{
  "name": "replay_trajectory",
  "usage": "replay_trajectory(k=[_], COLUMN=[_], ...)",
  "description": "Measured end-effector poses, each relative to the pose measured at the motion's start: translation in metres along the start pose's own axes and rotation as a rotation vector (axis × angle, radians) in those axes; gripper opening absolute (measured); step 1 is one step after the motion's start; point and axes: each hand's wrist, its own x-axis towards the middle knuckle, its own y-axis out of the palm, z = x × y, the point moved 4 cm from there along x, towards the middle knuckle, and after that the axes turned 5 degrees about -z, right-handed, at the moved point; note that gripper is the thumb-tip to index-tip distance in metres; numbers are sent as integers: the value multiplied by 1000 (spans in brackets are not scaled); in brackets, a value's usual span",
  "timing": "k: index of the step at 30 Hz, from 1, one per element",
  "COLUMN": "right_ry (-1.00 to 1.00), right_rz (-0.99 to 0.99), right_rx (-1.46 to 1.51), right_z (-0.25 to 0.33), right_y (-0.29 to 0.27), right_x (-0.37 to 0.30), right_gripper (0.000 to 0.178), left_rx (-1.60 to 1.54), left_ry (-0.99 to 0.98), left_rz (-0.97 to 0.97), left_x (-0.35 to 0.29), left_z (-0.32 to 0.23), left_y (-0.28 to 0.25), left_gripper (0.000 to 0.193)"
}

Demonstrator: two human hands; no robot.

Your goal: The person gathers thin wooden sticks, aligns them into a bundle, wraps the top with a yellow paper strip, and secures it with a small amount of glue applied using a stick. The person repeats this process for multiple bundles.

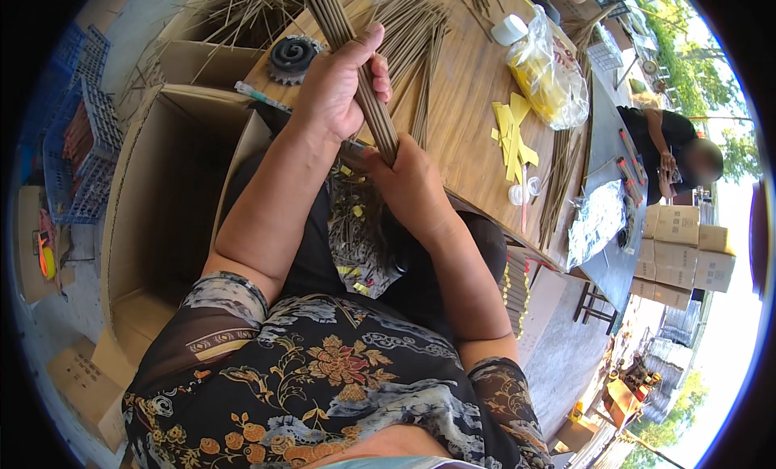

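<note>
A bundle of thin brown sticks (374,113), which look like incense sticks, slants over the near edge of the wooden table. My left hand (327,93) is wrapped round its middle, thumb pointing up along it. Lower down, my right hand (411,186) closes over the near end and hides the tips. More brown sticks (412,25) lie fanned out on the wooden table (465,81) just beyond my hands. A dark round coil-shaped object (293,59) rests left of the bundle. Yellow paper strips (511,134) lie crossed in a small pile to the right.
An open cardboard box (133,210) stands close on my left, with blue crates (85,146) past it. Right on the table are a clear bag with yellow contents (554,85) and a white-capped container (508,30). Another person (659,146) works beyond, near stacked cartons (677,247).
</note>
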Motion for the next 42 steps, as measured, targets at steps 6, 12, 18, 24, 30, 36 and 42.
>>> replay_trajectory(k=[6, 12, 18, 24, 30, 36, 42], right_ry=[-21, -81, 87, 153, 163, 153, 181], right_rz=[22, -21, 94, -264, -233, -291, -445], right_rx=[45, 117, 313, -294, -309, -62, 70], right_z=[7, -1, -17, -84, -98, -105, -109], right_y=[-2, 0, -13, -31, -20, -24, -27], right_x=[-2, 9, 16, 44, 51, 48, 48], right_gripper=[29, 31, 33, 30, 27, 21, 19], left_rx=[-92, -43, -91, -133, -130, -125, -149], left_ry=[27, -66, 44, -63, -91, -96, -99], left_rz=[143, 160, 51, 60, 73, 53, 58], left_x=[-1, -10, -3, 6, 8, 8, 10], left_z=[-7, 14, -7, -4, -2, -2, -3], left_y=[6, 13, 7, 0, -2, -2, -5], left_gripper=[30, 30, 34, 37, 38, 37, 37])
